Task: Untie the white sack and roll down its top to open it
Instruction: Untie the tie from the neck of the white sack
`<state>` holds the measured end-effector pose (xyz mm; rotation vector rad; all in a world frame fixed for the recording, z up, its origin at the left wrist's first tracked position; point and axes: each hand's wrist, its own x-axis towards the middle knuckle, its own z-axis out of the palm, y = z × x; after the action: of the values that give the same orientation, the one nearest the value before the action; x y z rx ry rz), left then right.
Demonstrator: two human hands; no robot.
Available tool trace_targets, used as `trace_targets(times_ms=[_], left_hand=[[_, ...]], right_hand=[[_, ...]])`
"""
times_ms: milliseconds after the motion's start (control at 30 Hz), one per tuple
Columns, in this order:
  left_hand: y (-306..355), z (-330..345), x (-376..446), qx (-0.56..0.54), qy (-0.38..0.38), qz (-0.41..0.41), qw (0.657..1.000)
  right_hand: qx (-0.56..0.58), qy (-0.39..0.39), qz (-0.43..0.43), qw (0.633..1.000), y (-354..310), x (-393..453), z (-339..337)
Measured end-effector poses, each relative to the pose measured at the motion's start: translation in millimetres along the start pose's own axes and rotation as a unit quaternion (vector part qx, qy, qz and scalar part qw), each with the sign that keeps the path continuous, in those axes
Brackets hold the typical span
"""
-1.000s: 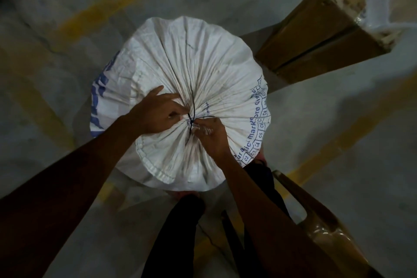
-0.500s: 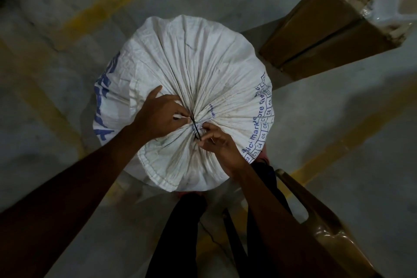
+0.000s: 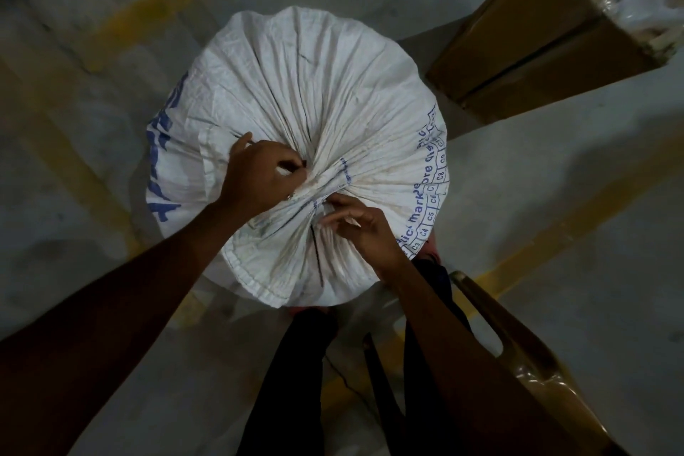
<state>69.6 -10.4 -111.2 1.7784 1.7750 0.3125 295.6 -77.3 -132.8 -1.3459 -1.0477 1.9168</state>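
Two bare hands work at the gathered neck of a white sack [image 3: 296, 115] standing on a grey floor [image 3: 92, 233] with yellow lines. Blue print on its right side reads "mark" beside small boxes numbered C3 to C9; the blue letters on its left side are unreadable. Left hand [image 3: 259, 178] is curled, its fingers [image 3: 288, 170] pinching the bunched cloth. Right hand [image 3: 366, 229] lies just beside it, fingers loosely spread on the pleats. A cardboard box [image 3: 536, 37] stands near.
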Motion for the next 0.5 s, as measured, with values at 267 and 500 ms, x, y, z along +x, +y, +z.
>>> trace_targets(times_ms=[267,500], left_hand=[[-3,-33,3,-0.211,0.114,-0.060,0.969],[-15,-52,3,-0.289,0.170,-0.124,0.934]], right_hand=[[-0.047,0.111,-0.056,0.991,-37,25,18],[-0.193,0.059,-0.136,0.970,-58,66,47]])
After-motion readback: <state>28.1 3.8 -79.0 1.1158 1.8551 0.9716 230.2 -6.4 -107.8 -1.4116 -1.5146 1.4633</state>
